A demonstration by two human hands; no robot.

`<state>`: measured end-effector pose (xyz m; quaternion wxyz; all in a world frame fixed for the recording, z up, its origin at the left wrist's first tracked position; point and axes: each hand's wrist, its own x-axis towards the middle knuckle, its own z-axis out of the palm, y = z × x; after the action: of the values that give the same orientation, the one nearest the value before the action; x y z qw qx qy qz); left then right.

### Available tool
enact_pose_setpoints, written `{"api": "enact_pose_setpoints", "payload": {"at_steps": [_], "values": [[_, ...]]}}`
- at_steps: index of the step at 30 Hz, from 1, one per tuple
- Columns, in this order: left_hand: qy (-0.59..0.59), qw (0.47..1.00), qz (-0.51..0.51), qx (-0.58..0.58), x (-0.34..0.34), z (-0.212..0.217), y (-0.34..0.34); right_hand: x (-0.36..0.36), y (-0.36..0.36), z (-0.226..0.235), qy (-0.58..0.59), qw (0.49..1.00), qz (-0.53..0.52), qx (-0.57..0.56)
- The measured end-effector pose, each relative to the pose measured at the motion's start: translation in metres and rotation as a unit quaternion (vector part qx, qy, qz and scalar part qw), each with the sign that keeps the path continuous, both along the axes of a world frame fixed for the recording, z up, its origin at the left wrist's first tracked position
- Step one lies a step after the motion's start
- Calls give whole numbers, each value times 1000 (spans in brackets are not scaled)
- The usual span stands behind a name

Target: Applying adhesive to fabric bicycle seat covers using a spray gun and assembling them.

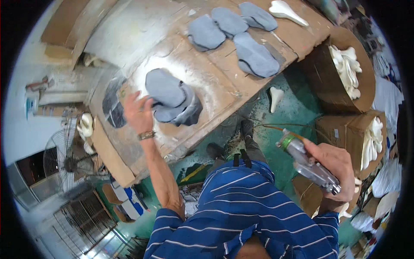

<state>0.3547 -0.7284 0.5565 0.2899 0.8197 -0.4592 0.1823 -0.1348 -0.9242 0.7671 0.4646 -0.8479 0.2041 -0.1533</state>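
Observation:
My left hand [139,113] reaches to the worktable [202,86] and touches the left edge of a small stack of grey foam pads [172,97]; its fingers are spread on the pile. My right hand [334,166] is off the table to the right, closed around a metal spray gun [308,166] with a green collar and a thin hose running from its front. Several more grey pads [241,34] lie spread on the far part of the table, with one white moulded piece [286,11] beyond them.
Cardboard boxes [345,82] full of white moulded pieces stand at the right. One white piece [275,97] lies on the green floor. A standing fan [64,159] is at the left, and my shoes [233,140] show under the table edge.

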Motion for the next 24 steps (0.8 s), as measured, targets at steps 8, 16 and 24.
{"api": "enact_pose_setpoints", "payload": {"at_steps": [8, 16, 24], "values": [[-17, 998, -46, -47, -18, 137, -134, -37, -12, -32, 12, 997, -41, 58], [-20, 988, -53, -145, -101, 105, -282, -84, -12, -46, 40, 985, -148, 80], [-13, 985, -88, -149, -149, 63, -367, -125, -1, -65, 109, 952, -267, 102]]}}
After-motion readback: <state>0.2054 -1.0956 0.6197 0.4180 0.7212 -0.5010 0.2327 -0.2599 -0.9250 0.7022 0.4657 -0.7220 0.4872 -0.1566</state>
